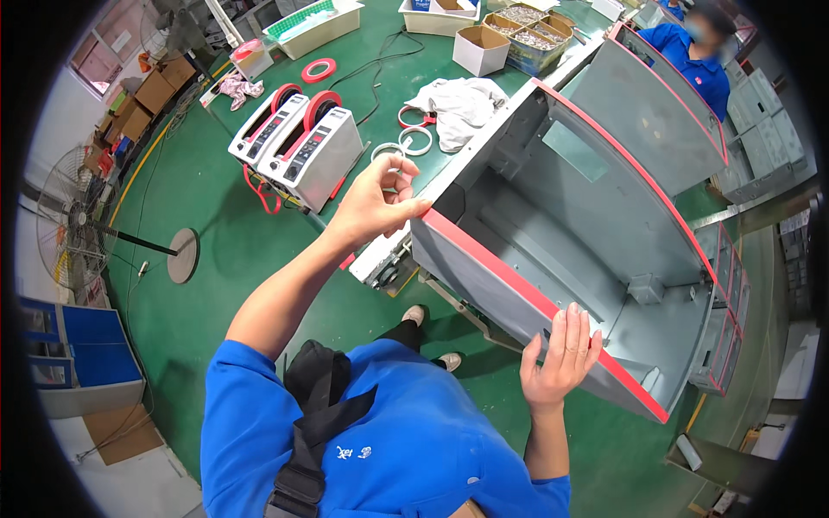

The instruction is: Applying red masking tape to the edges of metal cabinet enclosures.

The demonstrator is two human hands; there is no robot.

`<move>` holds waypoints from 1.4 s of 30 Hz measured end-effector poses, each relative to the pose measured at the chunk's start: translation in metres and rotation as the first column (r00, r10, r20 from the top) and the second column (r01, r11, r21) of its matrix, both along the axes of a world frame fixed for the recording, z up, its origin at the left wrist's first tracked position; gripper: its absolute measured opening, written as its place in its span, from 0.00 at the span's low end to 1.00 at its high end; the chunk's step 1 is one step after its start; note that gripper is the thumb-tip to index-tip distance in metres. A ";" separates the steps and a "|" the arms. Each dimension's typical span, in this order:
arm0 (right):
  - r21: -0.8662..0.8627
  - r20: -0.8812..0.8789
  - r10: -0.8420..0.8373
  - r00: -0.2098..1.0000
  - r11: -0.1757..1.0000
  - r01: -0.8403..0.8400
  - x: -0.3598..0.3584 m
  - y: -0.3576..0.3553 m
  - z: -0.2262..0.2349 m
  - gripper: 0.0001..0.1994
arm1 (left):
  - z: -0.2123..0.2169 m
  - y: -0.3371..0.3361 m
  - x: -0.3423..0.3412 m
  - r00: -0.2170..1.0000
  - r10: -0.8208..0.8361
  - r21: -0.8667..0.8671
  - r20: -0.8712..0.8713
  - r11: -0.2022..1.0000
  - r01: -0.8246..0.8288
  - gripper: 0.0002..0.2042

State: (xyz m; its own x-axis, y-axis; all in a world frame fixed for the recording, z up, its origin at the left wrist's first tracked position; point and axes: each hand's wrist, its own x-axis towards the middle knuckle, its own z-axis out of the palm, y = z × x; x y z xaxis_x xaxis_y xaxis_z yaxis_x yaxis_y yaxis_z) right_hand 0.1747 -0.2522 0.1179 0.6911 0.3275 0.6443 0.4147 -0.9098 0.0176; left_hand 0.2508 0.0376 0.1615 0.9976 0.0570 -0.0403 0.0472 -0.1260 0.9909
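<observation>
A grey sheet-metal box (553,198) with an open top lies in front of me, red tape (509,281) running along its near rim. My left hand (380,203) is at the rim's left corner, fingers curled and thumb on the end of the tape; what the curled fingers cover is hidden. Farther right on the same rim rests my right hand (561,358), its fingers straight and flat against the tape, holding nothing. Red tape also edges the box's far rim.
Two white tape dispensers (315,160) with red rolls stand left of the box. Beyond lie loose tape rings (415,141), a white cloth (462,108) and a bin of small parts (528,39). Another grey panel (648,112) stands near a co-worker (691,56). A floor fan (82,216) is far left.
</observation>
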 end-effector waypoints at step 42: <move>0.553 -0.004 -0.752 0.659 0.547 0.628 0.008 -0.241 -0.033 0.22 | -0.022 -0.076 0.067 0.167 -0.726 0.619 0.667 0.665 0.418 0.13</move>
State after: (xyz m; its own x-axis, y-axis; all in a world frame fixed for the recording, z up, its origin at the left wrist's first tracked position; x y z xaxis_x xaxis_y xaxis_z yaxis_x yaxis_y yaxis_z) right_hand 0.1824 -0.4934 0.0847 0.3949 -0.5771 0.7148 -0.3055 -0.8163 -0.4903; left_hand 0.3175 -0.0381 0.1397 0.2268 -0.6930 0.6843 -0.9296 0.0554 0.3643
